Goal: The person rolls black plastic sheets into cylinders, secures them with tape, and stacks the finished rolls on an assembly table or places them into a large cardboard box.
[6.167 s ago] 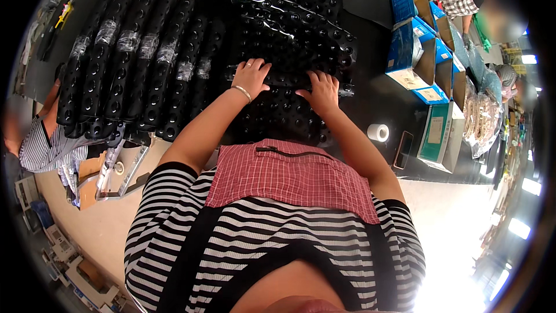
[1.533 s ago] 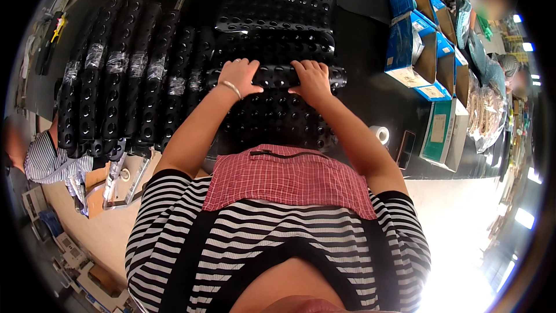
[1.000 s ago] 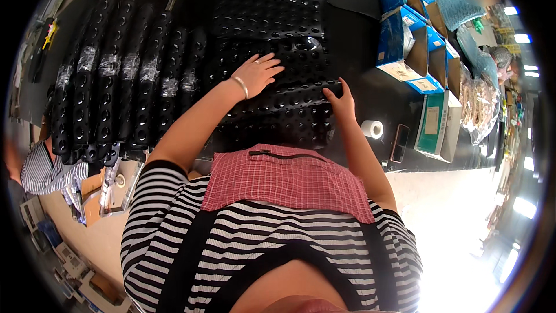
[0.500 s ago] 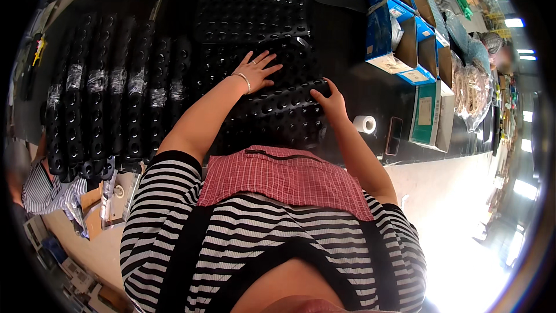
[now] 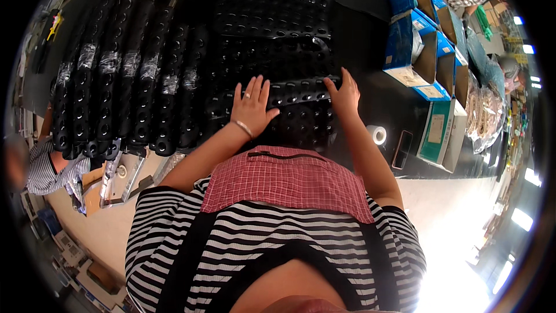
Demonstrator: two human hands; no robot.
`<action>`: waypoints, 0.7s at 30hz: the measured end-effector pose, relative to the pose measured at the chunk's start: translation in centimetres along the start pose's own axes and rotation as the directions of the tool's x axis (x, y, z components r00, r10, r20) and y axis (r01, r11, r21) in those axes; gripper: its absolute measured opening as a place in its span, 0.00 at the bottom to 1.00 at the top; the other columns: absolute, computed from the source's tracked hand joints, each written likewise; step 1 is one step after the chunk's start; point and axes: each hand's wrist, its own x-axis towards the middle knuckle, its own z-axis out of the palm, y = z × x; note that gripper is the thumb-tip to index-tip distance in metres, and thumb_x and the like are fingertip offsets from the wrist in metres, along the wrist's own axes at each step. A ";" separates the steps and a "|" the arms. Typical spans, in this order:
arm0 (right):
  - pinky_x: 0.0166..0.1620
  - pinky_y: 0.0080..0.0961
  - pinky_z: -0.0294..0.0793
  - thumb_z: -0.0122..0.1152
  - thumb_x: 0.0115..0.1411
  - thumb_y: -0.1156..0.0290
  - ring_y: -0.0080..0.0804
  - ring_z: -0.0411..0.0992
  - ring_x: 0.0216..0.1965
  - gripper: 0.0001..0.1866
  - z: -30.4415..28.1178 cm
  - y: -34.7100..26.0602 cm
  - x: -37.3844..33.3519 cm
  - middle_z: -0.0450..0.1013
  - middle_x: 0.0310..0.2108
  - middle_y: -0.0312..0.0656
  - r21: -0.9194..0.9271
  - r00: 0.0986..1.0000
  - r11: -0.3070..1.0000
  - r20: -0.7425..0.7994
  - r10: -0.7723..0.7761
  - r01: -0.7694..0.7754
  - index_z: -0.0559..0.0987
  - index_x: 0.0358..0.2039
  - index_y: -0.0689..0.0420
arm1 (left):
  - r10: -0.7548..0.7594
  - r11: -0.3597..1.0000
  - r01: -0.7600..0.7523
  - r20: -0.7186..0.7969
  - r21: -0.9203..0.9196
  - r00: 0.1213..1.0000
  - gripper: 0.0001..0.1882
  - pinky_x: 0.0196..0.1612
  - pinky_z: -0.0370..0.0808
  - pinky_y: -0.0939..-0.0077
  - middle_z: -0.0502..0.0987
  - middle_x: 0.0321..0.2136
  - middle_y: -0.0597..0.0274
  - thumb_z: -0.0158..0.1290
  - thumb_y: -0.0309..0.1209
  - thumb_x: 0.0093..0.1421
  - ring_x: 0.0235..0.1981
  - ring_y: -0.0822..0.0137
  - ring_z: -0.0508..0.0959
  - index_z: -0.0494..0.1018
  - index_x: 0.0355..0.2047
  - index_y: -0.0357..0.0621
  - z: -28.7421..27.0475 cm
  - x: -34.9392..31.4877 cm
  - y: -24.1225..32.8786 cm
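Note:
A black, shiny mat (image 5: 275, 9) covered in round bumps lies lengthwise on the dark table before me. Its near part is folded or rolled into a crosswise roll (image 5: 295, 91). My left hand (image 5: 252, 106) lies flat on the left part of this roll, fingers stretched and thumb apart. At the roll's right end is my right hand (image 5: 346, 95), its thumb against the end and its fingers pointing forward. What the undersides of its fingers touch is hidden.
Several finished black rolls (image 5: 110, 75) bound with clear film lie side by side at left. A white tape roll (image 5: 377, 134) and a phone (image 5: 402, 149) are at right, near blue open boxes (image 5: 408, 49) and a green box (image 5: 438, 133). Other people work nearby.
My left hand has come back from the flat mat onto the roll. My right hand stays at the roll's right end. The whole view has shifted slightly.

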 end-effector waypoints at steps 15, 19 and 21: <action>0.68 0.52 0.56 0.83 0.40 0.58 0.43 0.66 0.64 0.47 2.2 -8.9 7.5 0.73 0.56 0.38 -0.165 0.774 0.795 0.407 -0.485 0.584 0.72 0.62 0.45 | -0.023 0.986 0.015 0.046 0.163 0.999 0.47 0.51 0.75 0.57 0.78 0.46 0.55 0.71 0.54 0.45 0.52 0.53 0.77 0.67 0.61 0.47 -2.8 9.8 -5.6; 0.62 0.47 0.61 0.82 0.42 0.57 0.42 0.71 0.57 0.38 1.2 -10.4 7.4 0.76 0.47 0.38 -0.232 0.756 0.764 0.472 -0.453 0.602 0.76 0.54 0.45 | 0.020 0.993 -0.034 0.118 0.116 0.993 0.40 0.48 0.77 0.55 0.79 0.42 0.53 0.71 0.46 0.44 0.47 0.52 0.79 0.70 0.55 0.46 -2.9 10.8 -7.2; 0.60 0.46 0.62 0.83 0.40 0.56 0.42 0.70 0.56 0.40 -0.8 -10.2 5.1 0.75 0.46 0.39 -0.255 0.747 0.751 0.502 -0.436 0.609 0.75 0.55 0.45 | 0.056 0.995 -0.066 0.119 0.078 0.991 0.39 0.47 0.77 0.56 0.79 0.41 0.52 0.70 0.48 0.44 0.46 0.51 0.79 0.70 0.53 0.44 -3.4 8.2 -5.4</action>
